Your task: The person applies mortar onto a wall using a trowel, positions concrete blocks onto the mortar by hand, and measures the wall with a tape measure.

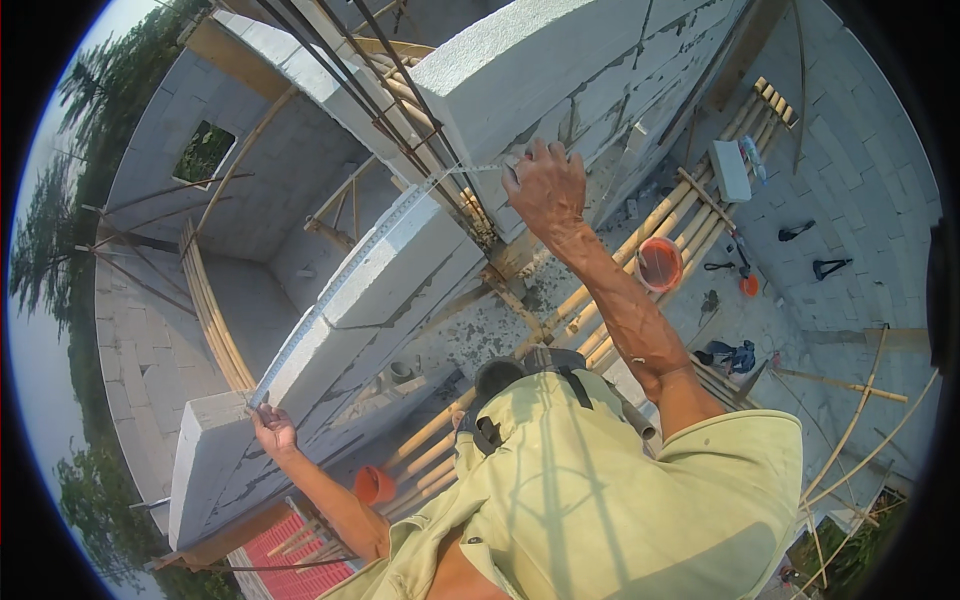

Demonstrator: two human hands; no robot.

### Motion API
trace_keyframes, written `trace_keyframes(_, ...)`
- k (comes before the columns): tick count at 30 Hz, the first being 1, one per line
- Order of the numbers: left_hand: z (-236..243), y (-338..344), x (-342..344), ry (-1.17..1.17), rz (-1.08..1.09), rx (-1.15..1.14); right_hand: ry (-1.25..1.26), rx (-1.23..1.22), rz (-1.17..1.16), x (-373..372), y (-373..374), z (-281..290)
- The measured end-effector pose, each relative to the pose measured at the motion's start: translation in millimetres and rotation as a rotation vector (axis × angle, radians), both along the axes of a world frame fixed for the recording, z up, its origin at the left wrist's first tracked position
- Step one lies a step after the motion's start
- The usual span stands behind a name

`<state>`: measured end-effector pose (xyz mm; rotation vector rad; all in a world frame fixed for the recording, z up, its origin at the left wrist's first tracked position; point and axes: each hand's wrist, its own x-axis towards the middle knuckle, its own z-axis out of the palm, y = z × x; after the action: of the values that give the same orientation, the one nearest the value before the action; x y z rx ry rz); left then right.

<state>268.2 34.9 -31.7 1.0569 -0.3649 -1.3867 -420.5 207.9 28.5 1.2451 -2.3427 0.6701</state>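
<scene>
A narrow pale tape measure [300,326] runs along the top of a white block wall [400,290]. At the wall's near-left end, my left hand [274,428] is closed on the tape's end against the corner of the top. My right hand [546,190] is raised beyond the far end of this wall, its fingers curled around the other part of the tape. Between wall and hand, the strip crosses a gap where thin steel bars [385,125] stand upright. What lies inside the right fist is hidden.
Bamboo poles [575,325] form a platform below me. An orange bucket [659,266] sits on them at right; another bucket [374,486] is at lower left. A taller block wall [520,80] rises ahead. Tools [795,231] lie on the lower floor at right.
</scene>
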Motion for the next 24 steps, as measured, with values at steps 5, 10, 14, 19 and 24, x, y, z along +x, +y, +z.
trace_keyframes(5, 5.1, 1.6, 1.0, 0.032, 0.004, 0.035, -0.021, 0.006, 0.002, -1.3, -1.4, 2.8)
trace_keyframes(10, 3.4, 2.1, 5.9, 0.005, 0.008, -0.006, -0.008, -0.029, 0.018, -3.0, -2.8, -2.0)
trace_keyframes(14, 4.7, 1.9, 3.7, 0.007, 0.001, -0.016, -0.016, -0.027, 0.027, -4.3, -2.6, -3.5)
trace_keyframes(19, 10.4, 4.0, -1.8, 0.05, 0.005, 0.051, -0.044, -0.035, 0.039, -5.5, -2.2, 0.5)
trace_keyframes(24, 11.9, 3.3, -0.5, 0.036, 0.035, 0.061, -0.039, -0.082, 0.067, -6.5, -3.0, -0.4)
